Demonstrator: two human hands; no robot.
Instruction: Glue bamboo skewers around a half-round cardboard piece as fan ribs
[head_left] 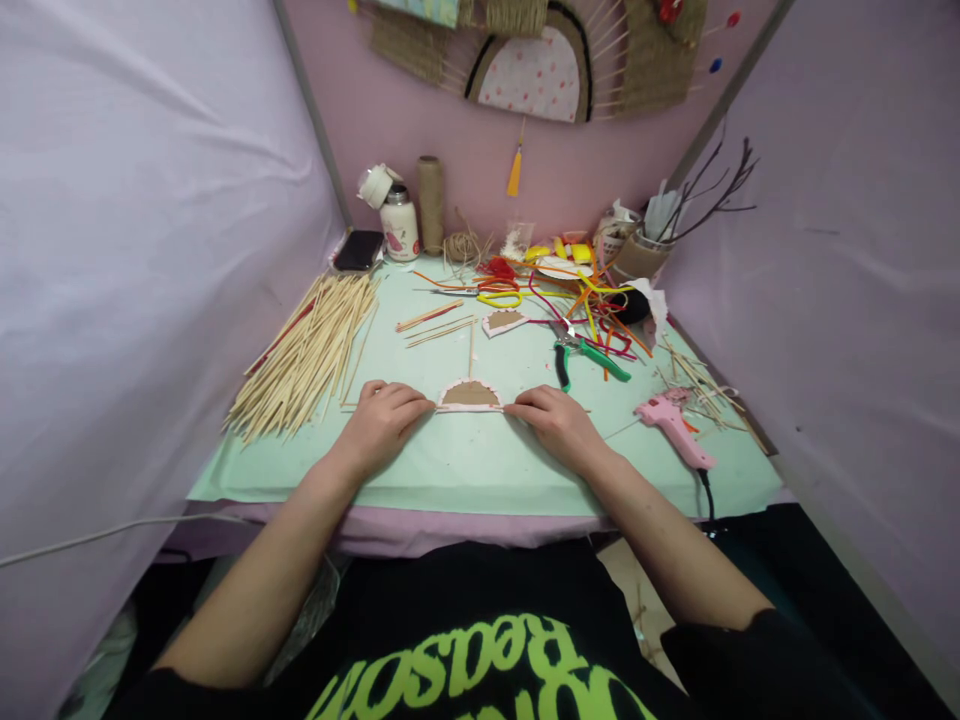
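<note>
A small cardboard half circle (471, 396) with a pale, pinkish rim lies flat near the front of the mint-green table, straight edge toward me. One thin bamboo stick (472, 349) stands out from the top of its curve. My left hand (384, 418) is closed at its left corner, fingertips pinching a stick that juts out leftward past the hand. At the right corner my right hand (553, 418) pinches a stick too, whose end shows to the right. Whether both hands grip one stick or two, I cannot tell.
Bamboo sticks (307, 350) are heaped at left. A pink glue gun (675, 425) with a cord lies right, near green-handled pliers (592, 358), yellow-handled scissors (501, 298) and a second cardboard piece (505, 322). A bottle (400, 225) and twine spool (430, 205) stand behind.
</note>
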